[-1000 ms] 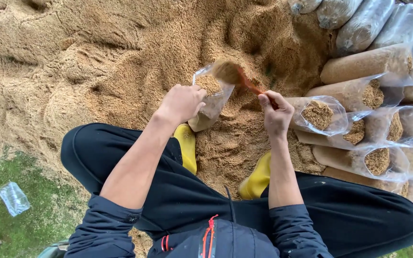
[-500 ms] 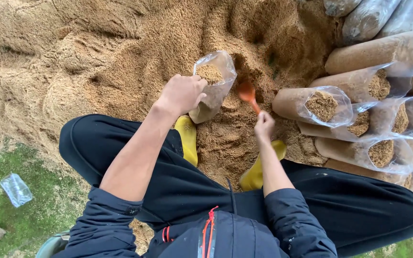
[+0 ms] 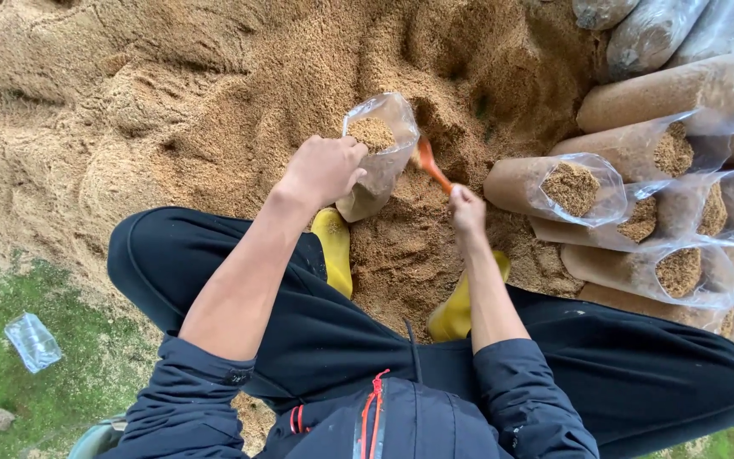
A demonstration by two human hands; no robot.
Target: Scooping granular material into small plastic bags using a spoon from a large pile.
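Clear plastic bag (image 3: 375,157), partly filled with tan sawdust, stands tilted on the slope of the big sawdust heap (image 3: 172,93), its open mouth facing up. Left hand (image 3: 323,168) closes its grip around the bag's upper edge on the near side, fingers curled tight on the plastic. Right hand (image 3: 466,208) has its grip shut on the handle of an orange scoop (image 3: 431,163), whose blade digs into the sawdust just to the right of the bag, close to it; whether blade and bag touch, I cannot tell.

Below the hands, 2 yellow boots (image 3: 334,248) press into the loose sawdust, one under each forearm, and the person's black trousers (image 3: 333,331) spread wide to both sides. A dark blue jacket with a red zip cord shows at the bottom edge.

To the right lies a stack of filled bags (image 3: 554,183), each a packed sawdust cylinder in clear plastic, lying on its side with its open end toward the camera. At the lower left, well apart from the work, a crumpled clear bag (image 3: 33,342) lies on green grass (image 3: 10,399).
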